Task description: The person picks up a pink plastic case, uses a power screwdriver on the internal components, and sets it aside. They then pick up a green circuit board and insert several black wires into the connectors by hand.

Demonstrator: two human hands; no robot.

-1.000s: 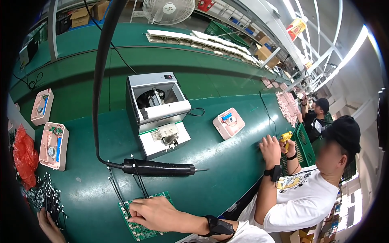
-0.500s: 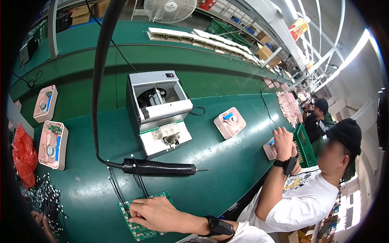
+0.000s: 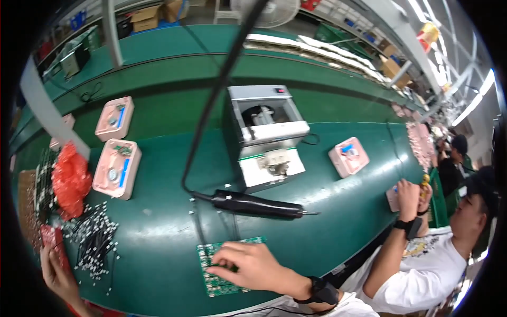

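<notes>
My right hand (image 3: 251, 267) is over a green circuit board panel (image 3: 214, 288), thumb and bent fingers apart, with nothing visible between them. Two dark cables (image 3: 199, 227) with white ends run from the panel's far edge toward a black electric screwdriver (image 3: 259, 204) lying on the table. At the far left, my left hand (image 3: 59, 277) has its fingers drawn together in front of a flat red packet (image 3: 54, 244); what they pinch, if anything, is too blurred to make out. Beside it lies a pile of black cables with white connectors (image 3: 95, 240).
A grey-and-white machine (image 3: 269, 132) stands mid-table. Open pink housings with blue parts sit at the left (image 3: 117, 169) and right (image 3: 349, 157). A crumpled red plastic bag (image 3: 71, 179) lies beyond the cables. At right, a co-worker (image 3: 422, 253) handles another pink housing.
The view has swung left, so things shift rightward in it. My left hand has moved to the red packet, away from the cable pile. My right hand stays at the panel, its fingers more apart.
</notes>
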